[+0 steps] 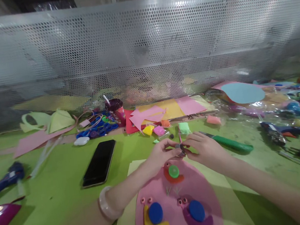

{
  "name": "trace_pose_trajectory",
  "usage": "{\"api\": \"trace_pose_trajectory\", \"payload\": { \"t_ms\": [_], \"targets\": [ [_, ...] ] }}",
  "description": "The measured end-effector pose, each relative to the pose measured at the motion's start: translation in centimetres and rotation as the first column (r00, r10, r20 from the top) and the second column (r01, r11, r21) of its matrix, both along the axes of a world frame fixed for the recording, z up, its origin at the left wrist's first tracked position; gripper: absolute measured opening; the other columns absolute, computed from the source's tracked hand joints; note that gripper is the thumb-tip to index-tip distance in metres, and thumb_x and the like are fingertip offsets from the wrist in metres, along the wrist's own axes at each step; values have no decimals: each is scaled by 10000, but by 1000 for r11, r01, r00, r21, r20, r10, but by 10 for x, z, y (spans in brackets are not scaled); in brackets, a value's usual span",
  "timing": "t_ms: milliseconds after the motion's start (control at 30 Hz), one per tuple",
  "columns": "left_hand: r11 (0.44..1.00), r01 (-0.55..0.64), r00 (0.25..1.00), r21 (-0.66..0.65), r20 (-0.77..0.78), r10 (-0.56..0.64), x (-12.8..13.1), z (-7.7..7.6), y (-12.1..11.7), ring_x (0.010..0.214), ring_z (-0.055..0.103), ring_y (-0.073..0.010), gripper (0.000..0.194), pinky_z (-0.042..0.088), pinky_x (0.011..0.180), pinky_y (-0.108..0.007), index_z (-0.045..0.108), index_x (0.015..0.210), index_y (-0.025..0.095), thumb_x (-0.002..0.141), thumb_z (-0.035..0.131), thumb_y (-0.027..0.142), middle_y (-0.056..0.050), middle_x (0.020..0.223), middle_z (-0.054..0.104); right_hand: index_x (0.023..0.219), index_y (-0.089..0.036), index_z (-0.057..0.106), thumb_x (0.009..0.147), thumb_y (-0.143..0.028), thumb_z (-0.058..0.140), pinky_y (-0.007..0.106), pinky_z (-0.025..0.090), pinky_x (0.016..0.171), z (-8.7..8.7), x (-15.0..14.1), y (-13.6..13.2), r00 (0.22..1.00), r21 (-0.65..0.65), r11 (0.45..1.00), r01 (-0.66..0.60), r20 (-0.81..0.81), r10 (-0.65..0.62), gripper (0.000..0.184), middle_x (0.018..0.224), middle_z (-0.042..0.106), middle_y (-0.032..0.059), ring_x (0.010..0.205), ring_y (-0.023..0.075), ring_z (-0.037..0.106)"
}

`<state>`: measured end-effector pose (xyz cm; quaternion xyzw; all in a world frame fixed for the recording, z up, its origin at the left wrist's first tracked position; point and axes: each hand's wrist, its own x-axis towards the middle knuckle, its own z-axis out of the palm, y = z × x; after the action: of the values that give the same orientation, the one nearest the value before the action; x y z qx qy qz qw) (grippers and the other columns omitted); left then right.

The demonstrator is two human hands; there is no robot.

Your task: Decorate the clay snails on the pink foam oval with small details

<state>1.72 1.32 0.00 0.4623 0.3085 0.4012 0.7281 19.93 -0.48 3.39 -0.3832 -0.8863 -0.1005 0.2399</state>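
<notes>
My left hand [163,153] and my right hand [203,147] meet just above a pink paper circle [202,189]; both pinch one small dark piece [180,148] between their fingertips. I cannot make out what the piece is. On the pink circle lie three clay snails: an orange one with a green shell [173,172], a yellow one with a blue shell [154,217], and a purple one with a blue shell [197,214]. A pale bracelet [108,204] sits on my left wrist.
A black phone [99,163] lies left of my hands, a green cutter [232,144] to the right. Small clay lumps [158,130], coloured papers [166,111], blue scissors [97,128] and a dark cup [117,111] sit behind. Glue guns [6,179] [279,131] lie at both sides. A perforated metal screen [142,48] closes the back.
</notes>
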Motion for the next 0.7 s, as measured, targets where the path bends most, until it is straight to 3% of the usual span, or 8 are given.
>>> {"api": "trace_pose_trajectory", "payload": {
  "t_ms": [467,567,700],
  "targets": [
    [1000,-9,998,-4,-66,9,-2,3,-2,602,654,-148,427,520,578,-247,578,796,129,525,829,344,-16,703,656,728,-139,612,803,-146,550,299,449,596,-6,-4,-1,1000,22,1000,11,-16,-10,98,676,577,58,663,178,510],
    [1000,-21,999,10,-48,21,-3,3,-1,651,653,-151,414,528,651,-277,596,817,133,541,823,341,-24,744,660,792,-164,626,843,-157,493,296,471,613,-2,-2,0,992,-35,999,1,-127,-5,142,733,612,60,701,177,550],
    [997,-30,998,77,-44,33,-5,-1,3,654,630,-129,305,513,682,-273,613,847,146,662,750,346,-20,746,646,988,-193,624,882,-194,470,298,503,692,2,1,5,954,-112,993,-47,-301,11,187,897,630,70,806,171,590]
  ]
}}
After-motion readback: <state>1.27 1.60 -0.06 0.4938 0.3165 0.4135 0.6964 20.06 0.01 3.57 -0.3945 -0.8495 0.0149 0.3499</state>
